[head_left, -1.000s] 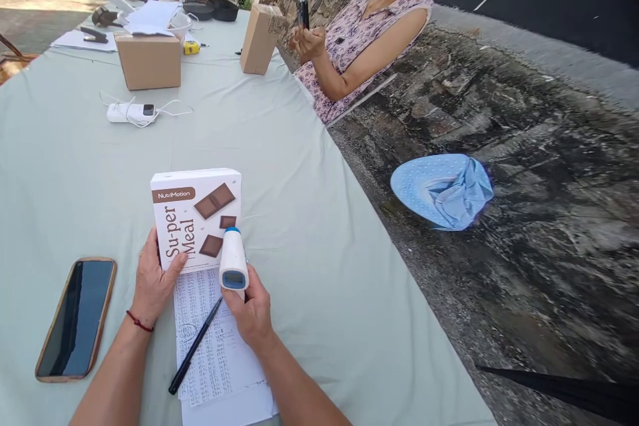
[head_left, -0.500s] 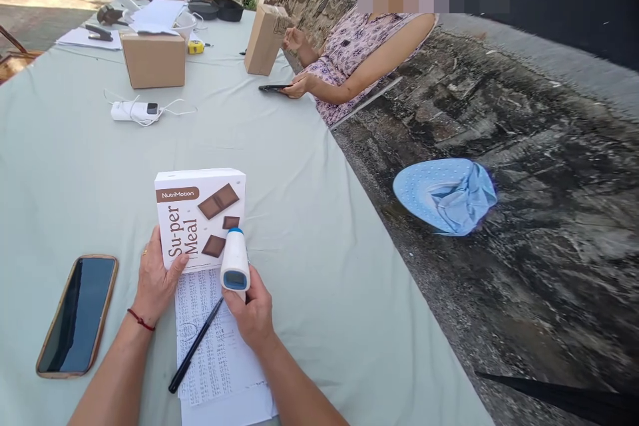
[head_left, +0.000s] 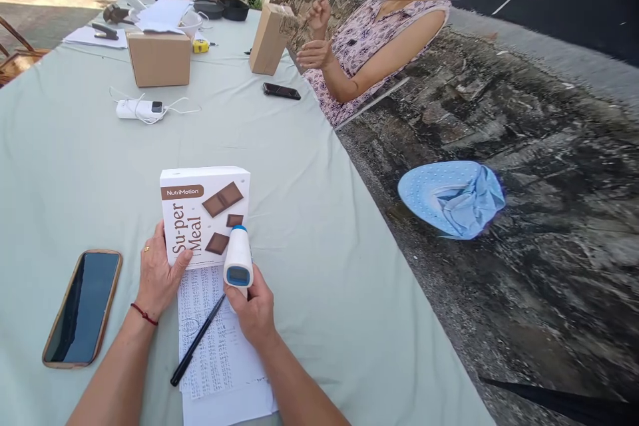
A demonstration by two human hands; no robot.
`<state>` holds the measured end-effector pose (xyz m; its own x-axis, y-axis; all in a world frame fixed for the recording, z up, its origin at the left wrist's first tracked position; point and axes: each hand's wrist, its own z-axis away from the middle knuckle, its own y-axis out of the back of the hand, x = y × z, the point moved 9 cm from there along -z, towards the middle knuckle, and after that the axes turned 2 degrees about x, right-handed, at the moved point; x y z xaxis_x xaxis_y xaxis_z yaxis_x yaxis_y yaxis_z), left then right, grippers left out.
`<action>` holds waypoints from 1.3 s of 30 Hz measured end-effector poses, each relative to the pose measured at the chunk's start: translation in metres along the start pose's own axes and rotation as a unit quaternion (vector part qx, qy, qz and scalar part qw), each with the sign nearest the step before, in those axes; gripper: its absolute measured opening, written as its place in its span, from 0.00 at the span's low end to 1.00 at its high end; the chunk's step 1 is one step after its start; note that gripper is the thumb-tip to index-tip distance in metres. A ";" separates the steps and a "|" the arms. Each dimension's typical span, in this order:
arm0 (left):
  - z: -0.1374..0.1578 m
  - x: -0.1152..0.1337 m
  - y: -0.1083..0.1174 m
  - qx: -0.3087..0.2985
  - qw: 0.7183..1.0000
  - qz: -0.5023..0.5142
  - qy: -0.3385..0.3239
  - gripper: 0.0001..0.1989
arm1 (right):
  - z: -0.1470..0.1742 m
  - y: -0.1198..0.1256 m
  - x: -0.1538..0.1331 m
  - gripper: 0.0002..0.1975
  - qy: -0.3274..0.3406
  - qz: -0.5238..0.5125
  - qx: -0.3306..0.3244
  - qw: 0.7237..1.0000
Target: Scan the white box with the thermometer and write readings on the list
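My left hand (head_left: 158,271) grips the lower left of a white box (head_left: 202,196) printed "NutriMotion Su-per Meal" with chocolate pieces, its thumb on the front face. Wrapped round the handle of a white and blue infrared thermometer (head_left: 239,256), my right hand (head_left: 254,306) holds it upright before the box's lower right corner. The thermometer's small screen faces me. Below the box lie sheets of handwritten paper (head_left: 214,339), partly covered by it. A black pen (head_left: 197,339) rests slantwise across them. Left of my forearm lies a smartphone (head_left: 82,308) in a brown-edged case.
Farther up the cloth-covered table (head_left: 319,226) are a white device with a cable (head_left: 140,110), a cardboard box (head_left: 160,60), a tall carton (head_left: 269,40) and a dark phone (head_left: 281,91). Two people sit beyond. A blue hat (head_left: 452,200) lies off the table's right side.
The person at the right has let go of the dark phone, which now lies on the table, and raised both hands. My hands keep their hold; the view has shifted slightly.
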<state>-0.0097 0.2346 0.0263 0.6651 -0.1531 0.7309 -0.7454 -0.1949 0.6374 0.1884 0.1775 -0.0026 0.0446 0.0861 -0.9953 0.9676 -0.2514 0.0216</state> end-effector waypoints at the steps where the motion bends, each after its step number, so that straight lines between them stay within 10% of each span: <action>1: 0.000 0.000 0.000 -0.003 1.000 -0.010 0.001 0.41 | 0.000 0.000 0.002 0.12 -0.005 -0.004 -0.001 1.000; 39: 0.002 -0.002 -0.004 -0.010 0.999 -0.036 0.007 0.35 | 0.000 -0.005 0.007 0.13 -0.029 -0.051 -0.012 0.998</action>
<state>-0.0083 0.2333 0.0215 0.7158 -0.1267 0.6867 -0.6972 -0.1846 0.6927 0.1839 0.1792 -0.0094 -0.0688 0.0544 -0.9962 0.9723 -0.2200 -0.0791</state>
